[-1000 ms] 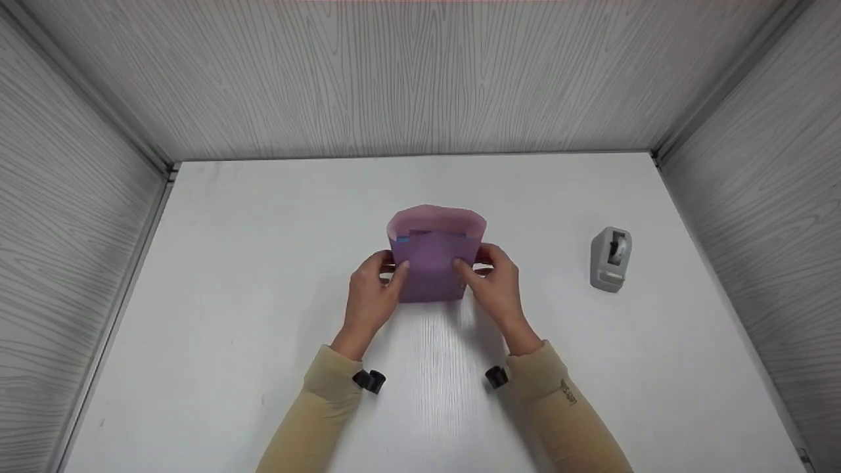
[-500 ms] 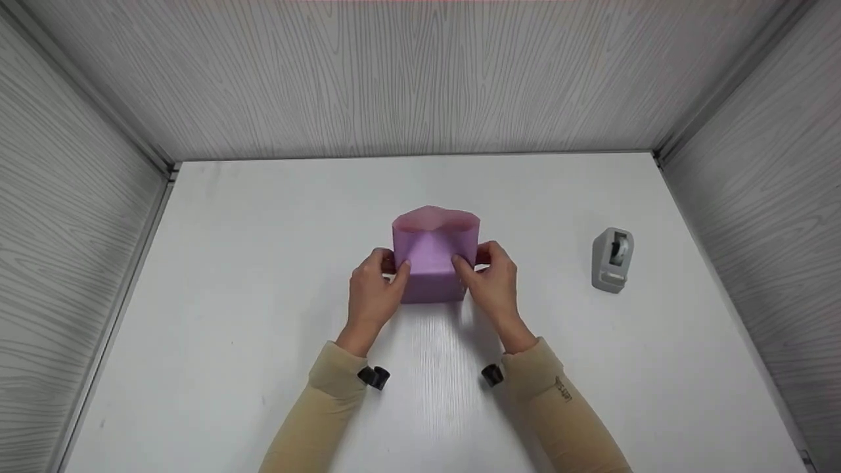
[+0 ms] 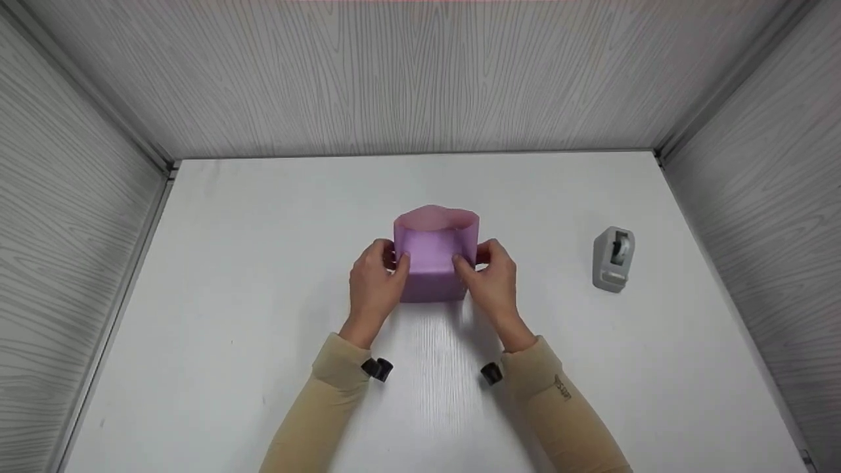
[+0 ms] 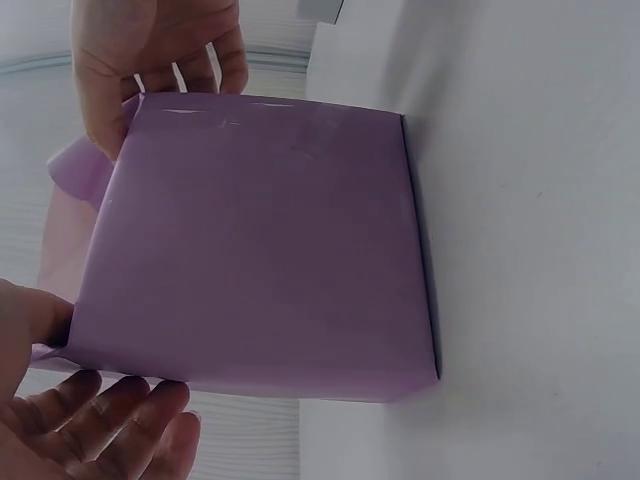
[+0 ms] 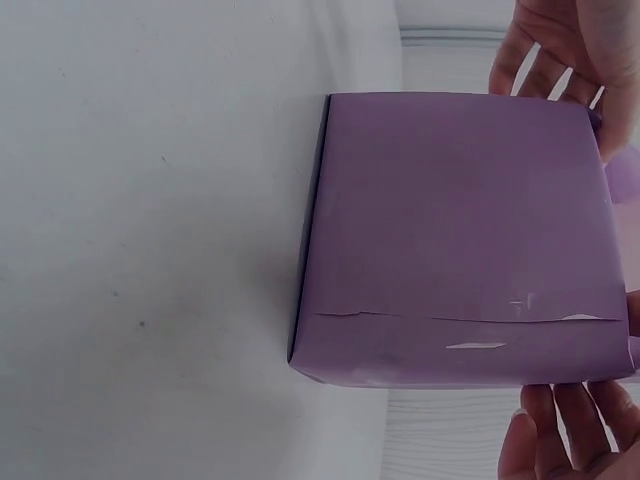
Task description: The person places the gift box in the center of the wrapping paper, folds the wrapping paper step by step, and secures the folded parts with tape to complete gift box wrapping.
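A box wrapped in purple paper [image 3: 432, 288] stands upright at the middle of the white table. Its near paper flap [image 3: 431, 244] is folded in over the top, while the pink inner side of the far paper [image 3: 428, 217] rises behind it. My left hand [image 3: 374, 286] grips the left side with its thumb over the top near edge. On the opposite side my right hand [image 3: 495, 286] holds on in the same way. From the left wrist, the smooth near face [image 4: 260, 240] is visible; the right wrist view shows a paper seam [image 5: 460, 319] along it.
A grey tape dispenser [image 3: 613, 259] with a roll in it stands on the table [image 3: 223, 282] to the right of the box. Wood-grained grey panels [image 3: 414, 79] enclose the table at the back and both sides.
The near paper has been folded inward over the box top, hiding a blue patch seen inside earlier. My left fingers have shifted slightly upward; both hands stay at the box's sides.
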Demonstrator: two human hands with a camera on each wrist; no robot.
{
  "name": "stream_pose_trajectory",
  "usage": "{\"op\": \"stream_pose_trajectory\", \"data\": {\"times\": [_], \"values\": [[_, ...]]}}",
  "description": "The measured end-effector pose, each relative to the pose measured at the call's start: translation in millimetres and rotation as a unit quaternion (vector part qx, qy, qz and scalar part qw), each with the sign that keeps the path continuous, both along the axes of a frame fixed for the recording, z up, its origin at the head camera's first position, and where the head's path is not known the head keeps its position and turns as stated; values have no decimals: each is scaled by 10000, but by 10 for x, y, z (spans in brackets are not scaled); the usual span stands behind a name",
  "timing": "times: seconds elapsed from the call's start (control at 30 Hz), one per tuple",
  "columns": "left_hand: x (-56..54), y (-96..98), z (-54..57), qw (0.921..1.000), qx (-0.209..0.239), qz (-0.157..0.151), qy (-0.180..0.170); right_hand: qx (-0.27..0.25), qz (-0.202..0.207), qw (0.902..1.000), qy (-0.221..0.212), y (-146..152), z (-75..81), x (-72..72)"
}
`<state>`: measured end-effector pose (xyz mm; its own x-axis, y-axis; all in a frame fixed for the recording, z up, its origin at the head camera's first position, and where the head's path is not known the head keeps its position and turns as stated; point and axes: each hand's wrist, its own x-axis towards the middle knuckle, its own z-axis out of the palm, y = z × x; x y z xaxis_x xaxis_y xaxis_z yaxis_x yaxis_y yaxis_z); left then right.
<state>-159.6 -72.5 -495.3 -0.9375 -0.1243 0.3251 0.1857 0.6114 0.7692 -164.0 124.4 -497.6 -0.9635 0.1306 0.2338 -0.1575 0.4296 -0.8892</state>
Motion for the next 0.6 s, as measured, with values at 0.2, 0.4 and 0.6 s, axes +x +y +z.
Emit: {"op": "stream_pose_trajectory", "data": {"times": [0.2, 0.4, 0.6], "values": [[-4, 14, 28, 10000, -20, 89, 38, 112, -76, 9998, -147, -11, 49, -9], [0, 18, 24, 9999, -53, 123, 56, 786, -466, 9954, -277, -55, 124, -60], [-5, 10, 5, 9996, -134, 132, 216, 1266, -695, 9879, -568, -90, 157, -100]]}}
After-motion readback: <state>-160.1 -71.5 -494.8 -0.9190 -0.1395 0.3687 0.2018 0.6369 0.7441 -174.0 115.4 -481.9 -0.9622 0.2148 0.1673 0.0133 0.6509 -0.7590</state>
